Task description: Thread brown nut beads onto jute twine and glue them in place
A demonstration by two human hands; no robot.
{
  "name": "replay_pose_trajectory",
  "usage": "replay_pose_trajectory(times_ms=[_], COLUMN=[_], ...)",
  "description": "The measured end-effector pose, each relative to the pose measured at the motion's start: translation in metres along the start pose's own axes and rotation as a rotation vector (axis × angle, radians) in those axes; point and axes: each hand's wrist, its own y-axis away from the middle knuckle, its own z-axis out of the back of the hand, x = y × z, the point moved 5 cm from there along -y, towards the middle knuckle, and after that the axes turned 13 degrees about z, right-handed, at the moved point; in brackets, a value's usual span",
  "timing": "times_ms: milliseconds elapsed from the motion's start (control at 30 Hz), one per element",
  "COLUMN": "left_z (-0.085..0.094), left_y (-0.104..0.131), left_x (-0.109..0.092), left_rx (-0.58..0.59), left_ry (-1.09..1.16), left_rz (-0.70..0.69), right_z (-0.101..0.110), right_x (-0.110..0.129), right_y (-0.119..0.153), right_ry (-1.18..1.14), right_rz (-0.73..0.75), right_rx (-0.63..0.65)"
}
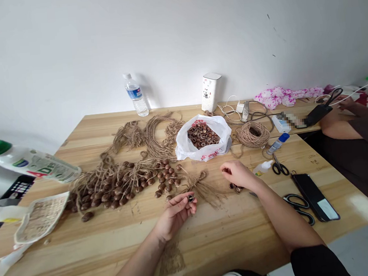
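My left hand (177, 209) pinches a small dark nutshell piece (190, 198) between thumb and fingers, above the front of the wooden table (214, 248). To the right, my right hand (239, 174) has its fingers curled together; whatever they hold, if anything, is hidden. Just below it lie a few nutshell pieces (236, 188). Between the hands rests a looped bundle of brown twine (203, 184). Loose round nuts (168, 174) sit left of that bundle, and beyond it stands a white plastic bag (184, 144) filled with open shell pieces (203, 135).
Many nuts tied on twine (110, 188) cover the left side, near a woven tray (42, 216) and a green-capped bottle (40, 165). Rightward are a twine ball (253, 134), glue bottle (263, 167), scissors (297, 205) and a phone (315, 197). Another person's arm (339, 127) is at far right.
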Motion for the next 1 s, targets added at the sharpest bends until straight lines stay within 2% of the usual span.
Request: replay_pose_trajectory(times_ms=[67,133,267,367,433,567,667,767,867,1000], left_z=[0.0,0.0,-0.001,-0.001,0.0,0.0,0.001,0.001,0.001,0.002], left_y=[0.0,0.0,0.0,0.0,0.0,0.0,0.0,0.0,0.0,-0.001], left_x=[0.0,0.0,0.0,0.0,0.001,0.001,0.001,0.001,0.001,0.001], left_rx=[0.004,0.004,-0.004,-0.014,-0.017,0.003,-0.004,-0.015,-0.015,-0.006], left_ry=[0.0,0.001,0.004,0.008,0.009,0.014,0.015,0.002,-0.001,-0.004], left_rz=[0.0,0.004,0.014,0.01,0.006,-0.001,0.001,0.004,0.007,0.008], right_z=[0.006,0.006,-0.003,-0.018,-0.031,-0.047,-0.045,-0.029,-0.007,0.014], right_x=[-0.004,-0.004,0.018,0.046,0.063,0.086,0.083,0.059,0.025,0.001], right_y=[0.001,0.003,0.006,0.008,0.009,0.014,0.015,0.01,0.006,0.012], right_ry=[-0.248,-0.53,-0.985,-1.149,-1.183,-0.948,-0.645,-0.384,-0.136,0.093], right_rz=[-0.016,-0.033,0.027,0.116,0.188,0.325,0.364,0.283,0.123,-0.01], right_rx=[-0.136,-0.177,-0.092,-0.037,-0.054,-0.175,-0.198,-0.178,-0.152,0.04])
